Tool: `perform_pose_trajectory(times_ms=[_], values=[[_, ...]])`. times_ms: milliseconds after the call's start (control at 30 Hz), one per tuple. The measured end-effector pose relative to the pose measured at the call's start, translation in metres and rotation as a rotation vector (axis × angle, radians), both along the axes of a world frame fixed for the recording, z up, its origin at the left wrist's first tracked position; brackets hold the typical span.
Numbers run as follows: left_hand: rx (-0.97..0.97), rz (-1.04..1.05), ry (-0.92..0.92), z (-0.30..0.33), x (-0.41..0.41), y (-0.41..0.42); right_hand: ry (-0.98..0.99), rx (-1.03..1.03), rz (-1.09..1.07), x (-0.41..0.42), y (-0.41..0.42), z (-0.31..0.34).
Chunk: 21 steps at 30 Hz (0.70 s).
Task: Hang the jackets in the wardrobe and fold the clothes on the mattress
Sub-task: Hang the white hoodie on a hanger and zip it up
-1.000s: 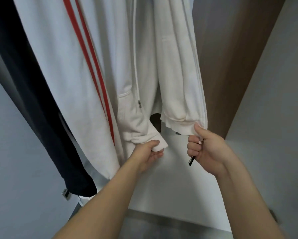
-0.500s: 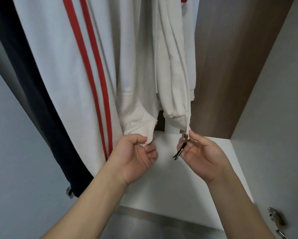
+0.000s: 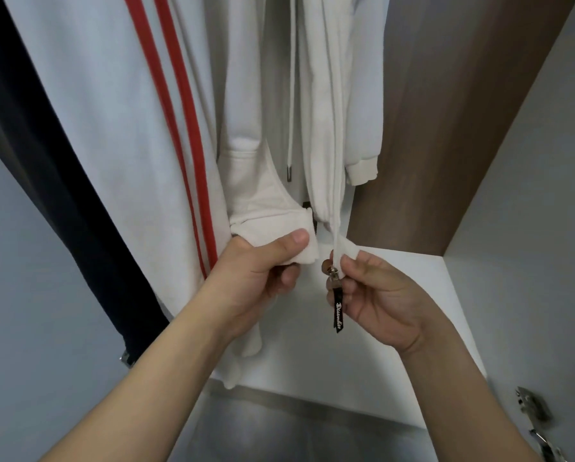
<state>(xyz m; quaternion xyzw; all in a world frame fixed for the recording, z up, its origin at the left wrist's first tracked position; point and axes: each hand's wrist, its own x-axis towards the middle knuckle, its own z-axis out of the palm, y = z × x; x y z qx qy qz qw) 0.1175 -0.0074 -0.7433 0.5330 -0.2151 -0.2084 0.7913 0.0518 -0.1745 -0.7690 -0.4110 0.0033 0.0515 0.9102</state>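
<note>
Jacket (image 3: 262,195) hangs in wardrobe (image 3: 446,128); white shelf (image 3: 412,311) below, grey walls.

Three garments hang side by side in the wardrobe (image 3: 446,128): the dark jacket (image 3: 29,161) far left, the striped jacket (image 3: 112,128) beside it, the hooded jacket (image 3: 312,111) rightmost. Below them lies the wardrobe floor (image 3: 396,378). A hinge (image 3: 532,408) sits at the lower right.

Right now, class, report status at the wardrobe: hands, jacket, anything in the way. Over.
Left hand grips left hem of white jacket. Right hand pinches right hem at zipper pull. Jacket hanging, unzipped. Red-striped garment crowds its left.
</note>
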Motion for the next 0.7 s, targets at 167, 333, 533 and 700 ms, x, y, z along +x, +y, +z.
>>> perform_pose_trajectory(times_ms=[167, 333, 533, 700], values=[[0.124, 0.258, -0.384, 0.003, -0.01, -0.004, -0.161, 0.067, -0.059, 0.002, -0.003, 0.003], [0.129, 0.353, -0.436, 0.008, -0.019, -0.009, -0.214, -0.005, -0.104, 0.004, 0.004, 0.008], [0.122, 0.377, -0.402, 0.008, -0.021, -0.01, -0.221, -0.063, -0.091, 0.003, 0.005, 0.006], [0.105, 0.41, -0.365, 0.009, -0.023, -0.012, -0.225, -0.046, -0.083, 0.004, 0.004, 0.006]])
